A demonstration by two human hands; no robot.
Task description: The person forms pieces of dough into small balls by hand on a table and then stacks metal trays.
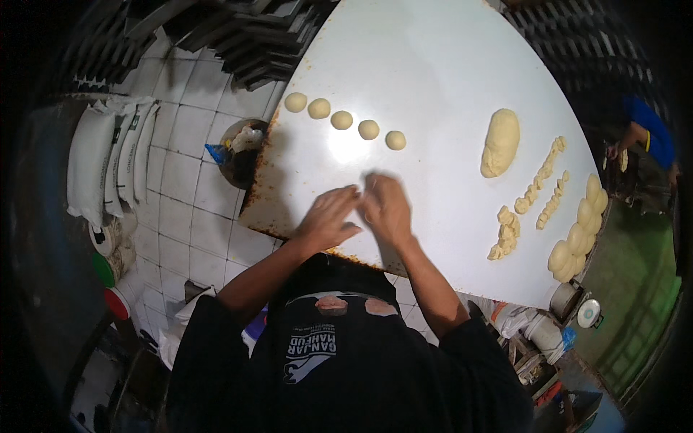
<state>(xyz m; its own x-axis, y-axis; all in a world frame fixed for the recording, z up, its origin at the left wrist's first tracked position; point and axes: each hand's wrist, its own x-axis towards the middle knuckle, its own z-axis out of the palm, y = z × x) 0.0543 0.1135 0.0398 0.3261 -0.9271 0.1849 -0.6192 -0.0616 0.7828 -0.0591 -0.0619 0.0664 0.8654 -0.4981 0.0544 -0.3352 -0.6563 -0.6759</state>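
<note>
My left hand [330, 218] is over the near edge of the white tabletop [433, 86], fingers stretched out and thumb apart. Just to its right, my right hand [385, 208] is curled, with slightly blurred fingertips; what lies under it, if anything, is hidden. Beyond both hands, a slanting row of several round dough balls [341, 120] rests on the table. Farther right lie a long dough loaf [499, 142], strips of small cut pieces [507, 231] and a stack of smooth oval pieces [577, 231] along the right edge.
Stacked white sacks [94, 159] stand on the tiled floor at left, near a round bin [242, 144] beside the table. Dark racks [245, 36] fill the upper left. Another person in blue [646, 130] is at right. Pots [567, 299] and buckets sit by the near right edge.
</note>
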